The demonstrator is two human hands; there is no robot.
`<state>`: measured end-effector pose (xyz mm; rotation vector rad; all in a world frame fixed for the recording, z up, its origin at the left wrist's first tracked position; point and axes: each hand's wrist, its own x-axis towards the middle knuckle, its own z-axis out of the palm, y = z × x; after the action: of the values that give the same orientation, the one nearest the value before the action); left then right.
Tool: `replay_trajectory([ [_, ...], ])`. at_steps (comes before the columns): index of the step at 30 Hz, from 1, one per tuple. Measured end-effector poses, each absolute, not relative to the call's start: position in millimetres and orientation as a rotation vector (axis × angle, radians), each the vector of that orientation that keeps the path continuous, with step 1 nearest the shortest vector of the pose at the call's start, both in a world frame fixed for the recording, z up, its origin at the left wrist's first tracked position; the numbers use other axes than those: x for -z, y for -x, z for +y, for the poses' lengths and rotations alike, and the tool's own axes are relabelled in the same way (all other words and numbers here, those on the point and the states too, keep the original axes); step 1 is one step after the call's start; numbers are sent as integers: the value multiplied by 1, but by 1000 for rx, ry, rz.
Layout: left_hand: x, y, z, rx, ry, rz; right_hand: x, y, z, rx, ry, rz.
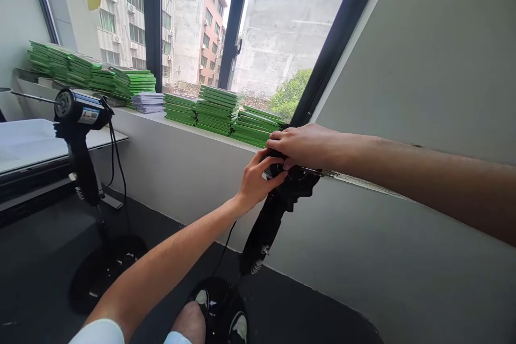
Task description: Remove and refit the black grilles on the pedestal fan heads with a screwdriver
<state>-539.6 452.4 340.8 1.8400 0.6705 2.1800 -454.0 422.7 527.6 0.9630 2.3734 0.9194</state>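
A black device on a slanting stand is below the window, its head partly hidden by my hands. My left hand reaches up from below, fingers bent around the near side of that head. From the right, my right hand lies over the top of the head, its fingers curled down close to my left fingertips. A thin metal rod shows under my right wrist. Whatever small part lies between the fingers is hidden.
Stacks of green-edged boards line the windowsill, with a pile of white sheets among them. A similar black device with a rod stands left, cables hanging, beside a table with a white tray. My feet are near the round black base.
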Motion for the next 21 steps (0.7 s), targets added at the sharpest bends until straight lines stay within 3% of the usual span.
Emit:
replay_trajectory([
  [21, -349, 536, 453, -2166, -1742, 705, -532, 448, 452, -702, -1015, 2699],
])
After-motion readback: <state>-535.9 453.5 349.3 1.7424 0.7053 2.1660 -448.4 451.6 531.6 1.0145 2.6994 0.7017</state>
